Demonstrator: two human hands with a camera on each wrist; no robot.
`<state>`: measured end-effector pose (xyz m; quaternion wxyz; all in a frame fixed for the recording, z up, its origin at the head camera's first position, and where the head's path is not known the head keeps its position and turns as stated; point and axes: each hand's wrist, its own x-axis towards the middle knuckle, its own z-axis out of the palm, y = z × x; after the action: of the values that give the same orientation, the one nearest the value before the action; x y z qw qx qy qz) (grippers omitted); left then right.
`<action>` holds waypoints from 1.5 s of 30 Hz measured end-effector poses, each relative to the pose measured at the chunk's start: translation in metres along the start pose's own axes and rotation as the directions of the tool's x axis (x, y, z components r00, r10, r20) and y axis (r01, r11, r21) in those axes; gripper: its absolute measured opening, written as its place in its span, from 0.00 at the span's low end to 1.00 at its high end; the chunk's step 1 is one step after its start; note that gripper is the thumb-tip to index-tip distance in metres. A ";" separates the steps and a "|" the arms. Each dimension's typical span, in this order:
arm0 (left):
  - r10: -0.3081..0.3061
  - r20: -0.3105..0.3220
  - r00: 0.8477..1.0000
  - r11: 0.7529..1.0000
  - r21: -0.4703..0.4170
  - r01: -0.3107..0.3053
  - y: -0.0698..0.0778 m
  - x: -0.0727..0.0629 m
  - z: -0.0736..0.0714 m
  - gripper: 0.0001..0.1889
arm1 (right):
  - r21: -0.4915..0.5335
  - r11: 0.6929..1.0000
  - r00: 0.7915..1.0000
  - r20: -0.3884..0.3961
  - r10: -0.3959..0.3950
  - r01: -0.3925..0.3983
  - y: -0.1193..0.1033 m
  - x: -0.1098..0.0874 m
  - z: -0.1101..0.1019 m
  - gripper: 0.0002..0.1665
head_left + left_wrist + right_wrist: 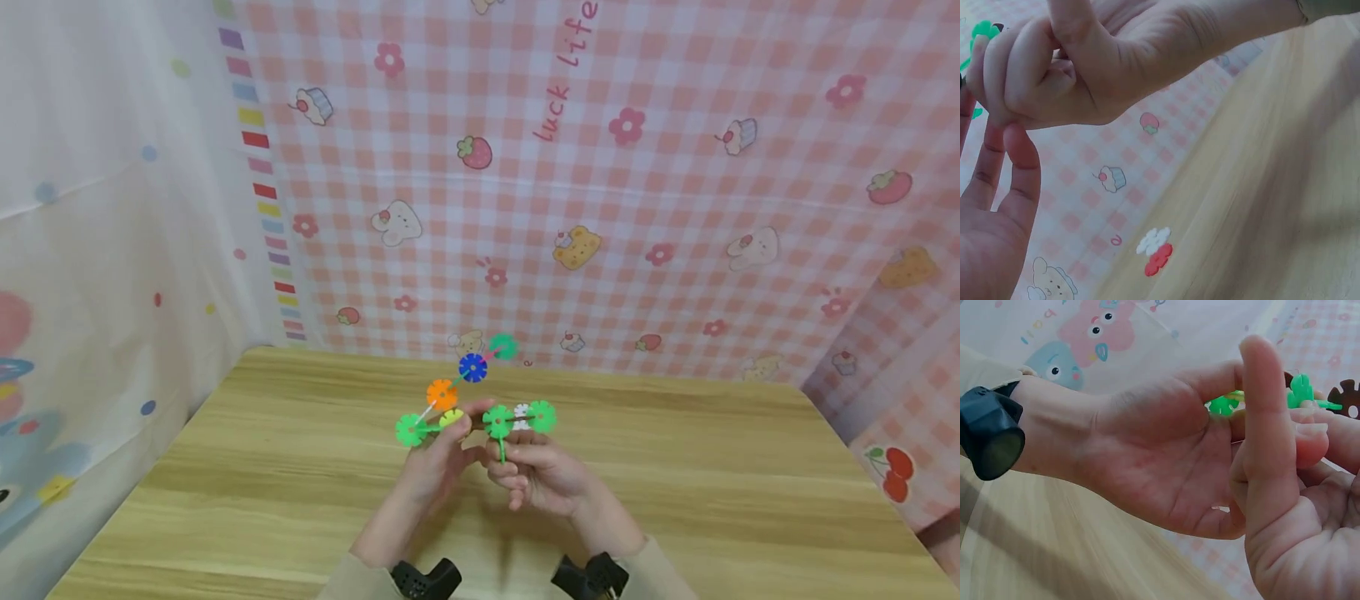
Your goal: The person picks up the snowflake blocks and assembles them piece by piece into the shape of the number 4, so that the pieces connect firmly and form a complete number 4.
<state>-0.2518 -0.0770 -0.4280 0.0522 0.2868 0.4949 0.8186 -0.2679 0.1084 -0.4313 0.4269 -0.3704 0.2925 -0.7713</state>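
Observation:
Both hands hold a chain of plastic snowflake discs slotted into each other. My left hand (441,457) grips it with the thumb on a yellow disc (451,418). From there the chain runs to a green disc (410,430), then up through an orange disc (442,394) and a blue disc (472,367) to a teal disc (503,347). My right hand (546,477) pinches an edge-on green disc (502,451) under another green disc (497,422). Rightward, a brown disc (1344,399) links to a further green disc (542,417). Fingers hide the middle of the chain.
A white disc (1154,240) and a red disc (1159,260) lie on the wooden table (712,483) near its far edge. Behind it hangs a pink checked cloth (675,192); a white printed cloth (112,250) hangs at the left.

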 end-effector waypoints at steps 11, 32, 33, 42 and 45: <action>-0.007 0.028 1.000 0.999 0.047 0.005 0.000 -0.001 -0.004 0.15 | 0.027 1.000 1.000 0.023 0.007 -0.008 -0.001 0.003 0.000 0.20; 0.053 0.069 0.996 0.986 0.157 -0.063 0.002 0.000 -0.012 0.15 | 0.035 0.999 0.996 -0.080 0.038 -0.035 -0.003 0.003 0.002 0.26; 0.062 0.074 0.995 0.982 0.172 -0.074 0.003 0.000 -0.013 0.15 | 0.008 0.999 0.995 -0.095 0.043 -0.043 -0.004 0.003 0.002 0.26; 0.090 -0.005 0.996 0.980 0.177 -0.087 0.011 0.000 -0.016 0.16 | -0.365 0.898 0.804 -0.594 -0.023 -0.245 -0.012 -0.014 -0.025 0.13; 0.080 -0.002 0.997 0.981 0.176 -0.078 0.013 0.000 -0.017 0.16 | -0.462 0.813 0.659 -0.740 -0.135 -0.353 -0.014 -0.022 -0.037 0.09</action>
<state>-0.2582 -0.0964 -0.4227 -0.0079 0.3061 0.5536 0.7744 -0.2960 0.1387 -0.4481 0.1862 -0.1127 0.6799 -0.7003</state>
